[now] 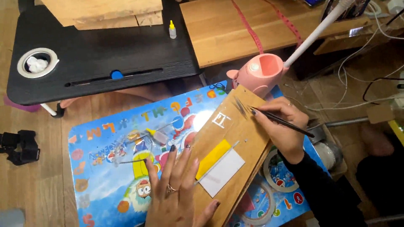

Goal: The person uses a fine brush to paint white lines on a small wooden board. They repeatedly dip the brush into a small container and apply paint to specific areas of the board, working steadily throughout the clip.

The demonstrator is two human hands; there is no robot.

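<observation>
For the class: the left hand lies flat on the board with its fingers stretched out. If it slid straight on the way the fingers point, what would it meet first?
The left hand points up and slightly right. Its fingers would probably first meet the small glue bottle on the blue table, though depth is uncertain.

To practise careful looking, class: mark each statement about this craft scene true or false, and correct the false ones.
1. The right hand holds a thin dark brush. True.
2. The left hand grips scissors. False: it lies flat, by the wooden board.
3. Yellow paper lies on the board. True.
4. The pink holder sits on the black table. False: it stands behind the board.
5. A tape roll rests on the black table. True.
</observation>
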